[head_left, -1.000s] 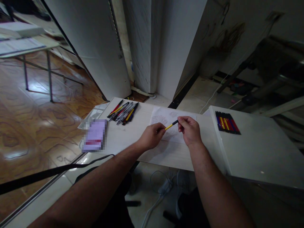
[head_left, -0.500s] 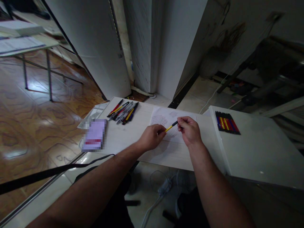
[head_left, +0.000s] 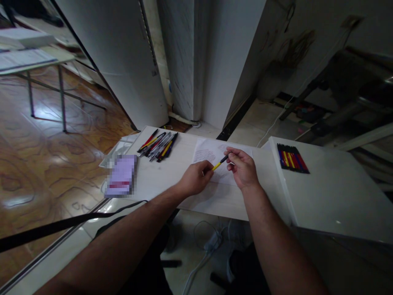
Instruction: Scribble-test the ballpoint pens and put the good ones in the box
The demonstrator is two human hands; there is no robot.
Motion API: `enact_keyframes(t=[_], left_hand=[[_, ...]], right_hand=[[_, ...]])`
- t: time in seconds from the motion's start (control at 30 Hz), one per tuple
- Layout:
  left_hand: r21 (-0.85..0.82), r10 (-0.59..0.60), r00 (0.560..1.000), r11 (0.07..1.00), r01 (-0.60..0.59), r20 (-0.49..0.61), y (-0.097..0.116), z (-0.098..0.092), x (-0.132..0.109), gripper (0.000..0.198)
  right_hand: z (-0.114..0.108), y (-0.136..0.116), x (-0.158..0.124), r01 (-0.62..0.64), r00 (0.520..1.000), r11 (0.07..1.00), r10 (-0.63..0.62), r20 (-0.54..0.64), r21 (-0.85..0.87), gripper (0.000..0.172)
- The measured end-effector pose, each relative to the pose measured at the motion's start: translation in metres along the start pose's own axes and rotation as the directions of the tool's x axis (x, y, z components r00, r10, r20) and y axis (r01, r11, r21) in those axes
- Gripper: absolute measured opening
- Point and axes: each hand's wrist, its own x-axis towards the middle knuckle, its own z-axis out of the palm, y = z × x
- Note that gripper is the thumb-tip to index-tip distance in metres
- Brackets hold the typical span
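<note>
Above the white table I hold a yellow pen with a black end at a slant. My left hand is closed on its yellow lower end. The fingertips of my right hand pinch the black upper end, with the other fingers loosely curled. Beneath the pen lies a white sheet of paper covered in scribbled marks, partly hidden by my hands. To the left, a loose pile of mixed pens rests on the table. At the right, several red, yellow and blue pens lie side by side in a row.
The row of pens sits on a raised white surface adjoining the table. A blurred-out purple item is at the table's left edge. A black strap crosses the lower left. Below are cables and a power strip.
My right hand's fingers have loosened and shifted slightly around the black end. The pen stays between both hands, and my left hand has hardly moved.
</note>
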Motion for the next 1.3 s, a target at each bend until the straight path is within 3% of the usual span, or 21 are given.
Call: enact_keyframes(t=[0.27,0.63,0.9,1.17,1.3], left_hand=[[0.033,-0.037,0.999,0.999,0.038,-0.013,0.0,0.0,0.0,0.009],[0.031,-0.002,1.0,1.0,0.002,-0.012,-0.001,0.001,0.0,0.009],[0.046,-0.007,0.999,0.999,0.008,-0.038,-0.001,0.002,0.0,0.01],[0.045,-0.01,0.999,0.999,0.011,-0.03,-0.002,0.003,0.0,0.008],[0.049,-0.008,0.999,0.999,0.01,-0.041,-0.003,0.003,0.0,0.009]], right_hand=[[0.0,0.008,0.003,-0.003,0.998,0.997,-0.002,-0.064,-0.075,0.03],[-0.002,0.008,0.003,0.032,0.999,0.995,-0.031,0.01,-0.096,0.021],[0.003,0.006,0.0,0.01,1.0,0.996,-0.008,0.026,-0.09,0.035],[0.003,0.01,0.001,0.04,0.999,0.987,-0.037,0.021,-0.154,0.022],[0.002,0.008,0.0,0.031,0.997,0.993,-0.023,0.069,-0.11,0.028]])
